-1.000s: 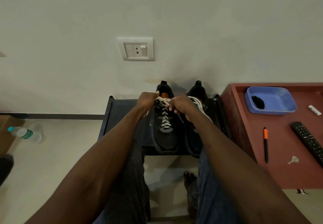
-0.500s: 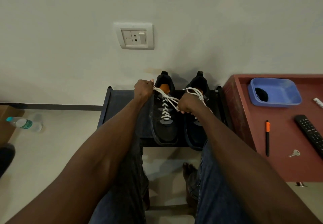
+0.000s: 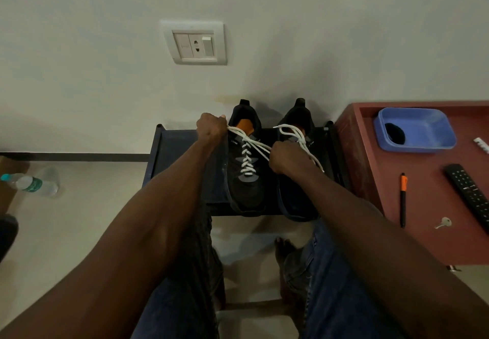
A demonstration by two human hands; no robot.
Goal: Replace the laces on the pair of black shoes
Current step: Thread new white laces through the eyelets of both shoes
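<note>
Pale wall point(image 3: 105, 87) up top, a white switch plate point(image 3: 195, 43) set into it, and right against its foot sits a low dark stand point(image 3: 180, 153) carrying both black shoes, heels to the wall, toes pointing back at the camera. From the head view, the left shoe point(image 3: 247, 187) wears a white lace point(image 3: 247, 158) criss-crossed up its front, and both free ends run out taut from the top eyelets. The left hand point(image 3: 210, 129) is curled into a fist at the shoe's collar, gripping one end out to the left. The right hand point(image 3: 284, 156) is closed too, fingers wrapped round the other end, sitting over the gap between the pair. Beside it, the right shoe point(image 3: 297, 193) carries its own white lace point(image 3: 296, 134), looped loosely at the top with a strand trailing down past the right wrist. Off to the right stands a red-brown table point(image 3: 428, 246) holding a blue tray point(image 3: 423, 129), an orange-and-black pen point(image 3: 403, 201), a remote point(image 3: 471, 195) and a small key point(image 3: 443, 223). Far left, a water bottle point(image 3: 30, 183) lies on the floor.
</note>
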